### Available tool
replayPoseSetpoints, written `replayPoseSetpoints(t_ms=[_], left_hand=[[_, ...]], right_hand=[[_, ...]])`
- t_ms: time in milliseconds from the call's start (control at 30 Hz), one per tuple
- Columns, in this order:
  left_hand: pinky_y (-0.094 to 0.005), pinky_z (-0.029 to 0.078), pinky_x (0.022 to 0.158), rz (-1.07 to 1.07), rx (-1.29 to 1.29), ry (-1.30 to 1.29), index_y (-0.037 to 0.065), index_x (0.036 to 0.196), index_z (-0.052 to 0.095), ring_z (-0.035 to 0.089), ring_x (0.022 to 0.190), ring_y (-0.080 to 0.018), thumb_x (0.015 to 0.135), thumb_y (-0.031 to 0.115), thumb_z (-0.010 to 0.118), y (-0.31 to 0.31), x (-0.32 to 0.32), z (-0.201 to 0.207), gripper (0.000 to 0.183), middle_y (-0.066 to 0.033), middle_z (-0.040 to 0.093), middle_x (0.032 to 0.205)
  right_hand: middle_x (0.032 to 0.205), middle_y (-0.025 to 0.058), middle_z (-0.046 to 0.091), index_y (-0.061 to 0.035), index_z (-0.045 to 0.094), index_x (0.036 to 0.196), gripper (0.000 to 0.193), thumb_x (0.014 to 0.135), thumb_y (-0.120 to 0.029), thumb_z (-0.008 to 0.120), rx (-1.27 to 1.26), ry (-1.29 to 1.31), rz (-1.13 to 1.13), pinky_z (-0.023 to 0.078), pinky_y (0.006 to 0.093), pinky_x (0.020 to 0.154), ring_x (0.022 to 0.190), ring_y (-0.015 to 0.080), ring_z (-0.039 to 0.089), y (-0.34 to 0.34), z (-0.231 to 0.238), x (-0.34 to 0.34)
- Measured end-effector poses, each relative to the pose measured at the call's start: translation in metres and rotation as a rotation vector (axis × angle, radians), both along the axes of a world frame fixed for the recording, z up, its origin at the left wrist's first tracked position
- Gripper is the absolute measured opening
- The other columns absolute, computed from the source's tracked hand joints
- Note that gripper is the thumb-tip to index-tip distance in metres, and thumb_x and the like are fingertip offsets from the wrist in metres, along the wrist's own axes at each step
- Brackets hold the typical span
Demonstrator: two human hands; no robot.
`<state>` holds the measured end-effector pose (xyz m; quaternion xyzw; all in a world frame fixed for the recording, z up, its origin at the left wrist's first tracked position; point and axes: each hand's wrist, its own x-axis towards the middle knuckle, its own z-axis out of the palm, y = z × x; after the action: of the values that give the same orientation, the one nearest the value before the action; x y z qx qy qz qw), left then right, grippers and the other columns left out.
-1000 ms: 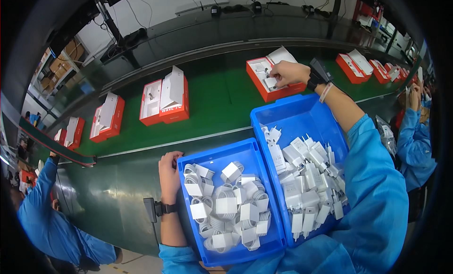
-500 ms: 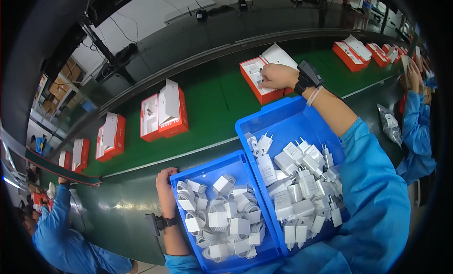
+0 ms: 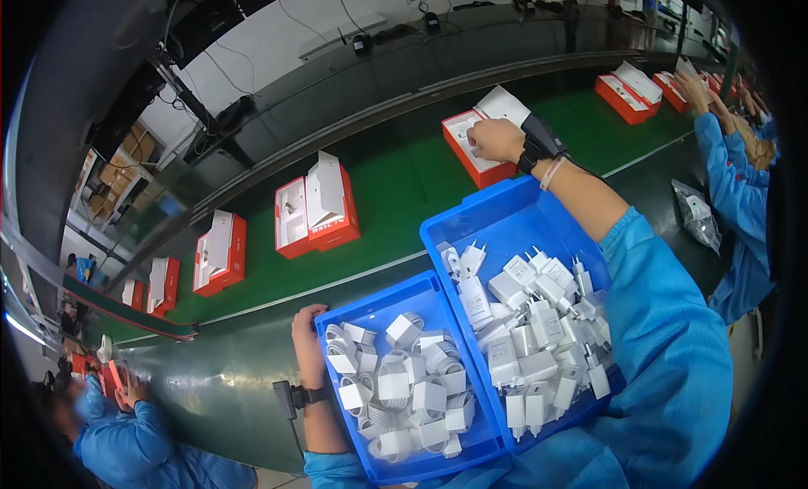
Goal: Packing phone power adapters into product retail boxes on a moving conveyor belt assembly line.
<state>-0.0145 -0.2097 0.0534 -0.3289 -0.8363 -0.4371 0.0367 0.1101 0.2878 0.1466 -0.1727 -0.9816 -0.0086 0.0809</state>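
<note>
My right hand [image 3: 497, 139] reaches into an open red box [image 3: 476, 162] with a white inside and a raised white flap. Its fingers are pinched down in the box; whatever is between them is hidden. Directly below that arm sits a blue bin [image 3: 473, 204] of white plug chargers [image 3: 545, 325]. Beside it on the left, a second blue bin [image 3: 375, 301] holds white cables [image 3: 392, 386] coiled in white paper bands. My left hand [image 3: 309, 322] is curled at the far left corner of the cable bin, its fingertips partly hidden.
Other open red boxes [image 3: 318, 209] stand along the green conveyor belt [image 3: 396, 173]. A clear plastic bag [image 3: 696, 215] lies at the right. Co-workers in blue sleeves [image 3: 143, 443] work at both ends; the left one handles a red box [image 3: 111, 380].
The boxes at left and centre have shifted right along the belt. My right hand has moved slightly right, staying in its box. The co-worker at right has brought hands up to the boxes.
</note>
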Motion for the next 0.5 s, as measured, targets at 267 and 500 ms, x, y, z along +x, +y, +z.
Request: replayPoseSetpoints(t_ms=[267, 500], left_hand=[[-0.0368, 0.047, 0.079, -0.009, 0.017, 0.046, 0.004, 0.1, 0.067, 0.061, 0.085, -0.0284, 0.076, 0.007, 0.065, -0.003, -0.007, -0.006, 0.024, -0.0128, 0.065, 0.089], [-0.0361, 0.046, 0.083, -0.018, 0.005, -0.031, 0.003, 0.103, 0.066, 0.059, 0.09, -0.0272, 0.077, 0.007, 0.066, 0.002, -0.008, -0.002, 0.027, -0.0126, 0.065, 0.093]], right_hand=[[0.074, 0.0088, 0.069, -0.0027, 0.068, 0.091, 0.015, 0.088, -0.016, 0.064, -0.609, 0.323, 0.493, 0.052, 0.0292, 0.063, 0.068, 0.0165, 0.068, -0.091, 0.07, 0.026], [0.097, 0.0138, 0.071, -0.0044, 0.072, 0.103, 0.04, 0.08, -0.037, 0.071, -0.425, -0.579, 0.702, 0.052, 0.0414, 0.074, 0.088, 0.0309, 0.067, -0.163, 0.061, 0.056]])
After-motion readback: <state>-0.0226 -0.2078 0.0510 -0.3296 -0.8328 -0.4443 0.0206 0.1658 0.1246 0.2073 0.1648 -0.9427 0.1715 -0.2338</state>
